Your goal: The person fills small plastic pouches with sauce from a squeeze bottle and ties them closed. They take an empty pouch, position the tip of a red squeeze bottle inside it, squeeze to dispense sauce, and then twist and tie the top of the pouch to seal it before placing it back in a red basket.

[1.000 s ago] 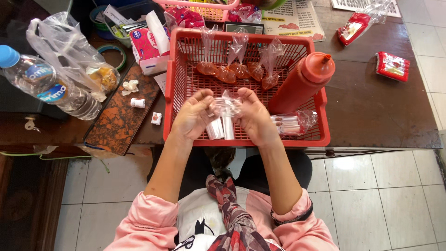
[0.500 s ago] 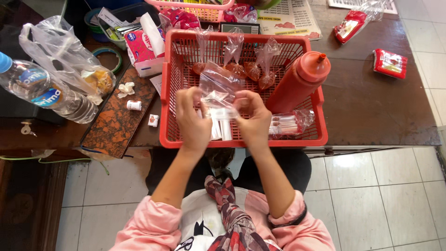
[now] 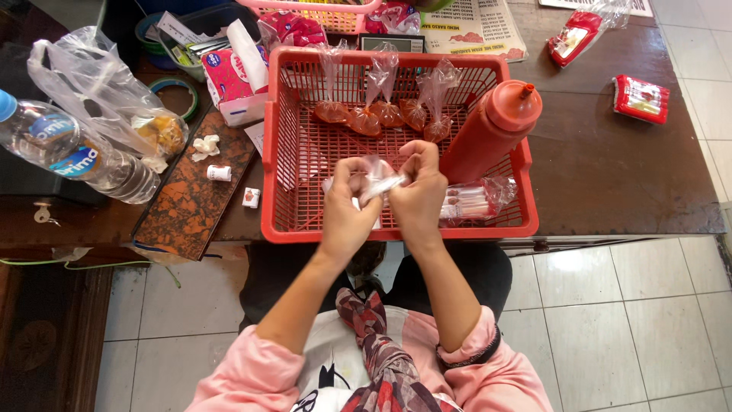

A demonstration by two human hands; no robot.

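My left hand [image 3: 347, 206] and my right hand [image 3: 418, 191] are close together over the front of a red plastic basket [image 3: 278, 175]. Between them they pinch a small clear plastic bag [image 3: 377, 179], which looks twisted or bunched at the fingers. Several tied clear bags of red sauce [image 3: 381, 114] lie along the far side of the basket. A red squeeze bottle [image 3: 492, 130] leans in the basket's right side, just right of my right hand. A packet of small clear bags [image 3: 476, 200] lies at the basket's front right.
A water bottle [image 3: 69, 152] and a crumpled clear bag [image 3: 107, 91] lie at the left. A brown patterned tile [image 3: 187, 202] holds small white bits. Red snack packets [image 3: 640, 98] sit on the dark wooden table [image 3: 610, 183] at the right. White floor tiles are below.
The clear bag, held open and raised half a second ago, is now bunched tight between both hands, which have drawn closer together over the basket's front.
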